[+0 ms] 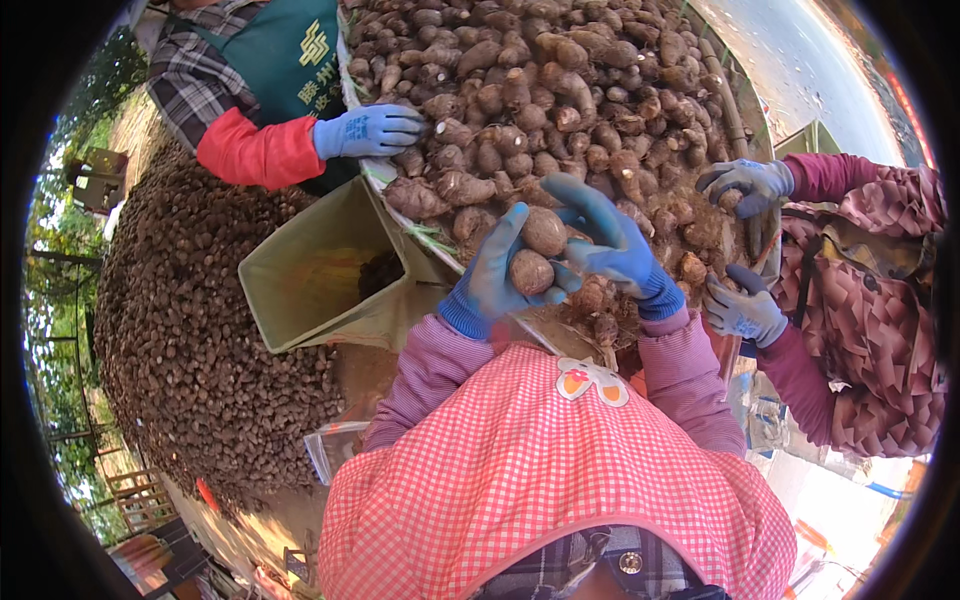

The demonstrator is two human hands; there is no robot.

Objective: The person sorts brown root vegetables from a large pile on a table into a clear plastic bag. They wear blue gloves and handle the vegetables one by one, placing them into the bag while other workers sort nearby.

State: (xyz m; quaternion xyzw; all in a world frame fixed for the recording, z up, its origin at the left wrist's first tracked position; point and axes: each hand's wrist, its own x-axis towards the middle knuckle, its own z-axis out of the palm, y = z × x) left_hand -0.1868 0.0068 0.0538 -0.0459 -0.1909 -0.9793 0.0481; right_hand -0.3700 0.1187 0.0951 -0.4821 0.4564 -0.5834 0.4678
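Note:
Both my hands wear blue work gloves above a table heaped with brown taro corms [525,97]. My left hand [499,274] cradles a round corm [532,271], with a second round corm [544,231] resting just above it, by the fingertips. My right hand [611,236] is spread beside the upper corm, thumb and fingers apart; whether it touches that corm is hard to tell. Under my hands, more corms and loose soil lie on the table near its front edge.
A tall pale-green bin [322,270] stands at the table's left edge, dark corms inside. Beyond it a large pile of small corms [210,322] covers the ground. One gloved co-worker's hand [369,130] rests at upper left; another co-worker's gloved hands [746,187] handle corms at right.

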